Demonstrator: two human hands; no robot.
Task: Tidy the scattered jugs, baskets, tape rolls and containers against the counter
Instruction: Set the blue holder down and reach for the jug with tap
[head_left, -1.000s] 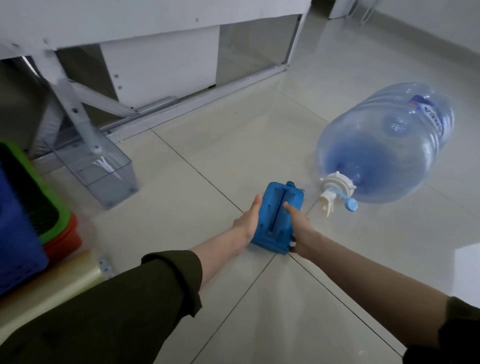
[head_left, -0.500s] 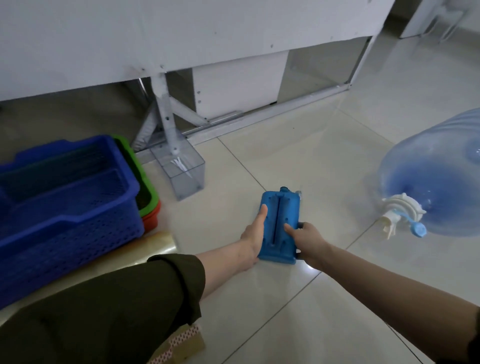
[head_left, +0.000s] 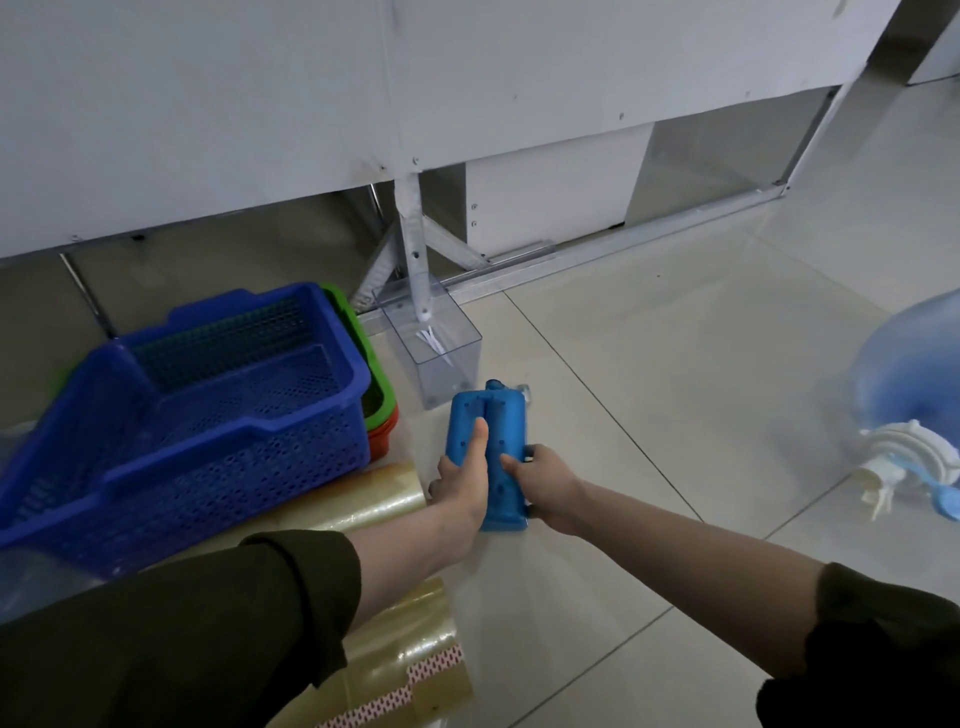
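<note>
A flat blue plastic container (head_left: 497, 426) lies on the tiled floor, and both hands grip it. My left hand (head_left: 464, 478) holds its left edge with the thumb on top. My right hand (head_left: 545, 480) clasps its right near corner. Just beyond it stands a clear plastic box (head_left: 434, 353) against the counter's leg. A blue basket (head_left: 208, 415) sits stacked in a green basket (head_left: 376, 374) and a red one (head_left: 384, 434) at the left. Two clear tape rolls (head_left: 363, 501) (head_left: 415, 660) lie near my left arm. A large blue water jug (head_left: 909, 395) lies on its side at the right edge.
The white counter (head_left: 363, 104) runs across the back, with a metal leg (head_left: 413, 244) and a floor rail (head_left: 623, 249) beneath it. Bare floor tiles (head_left: 701, 364) stretch between the blue container and the jug.
Both hands have carried the blue container leftward, away from the jug and toward the clear box and baskets. The view has swung left with it.
</note>
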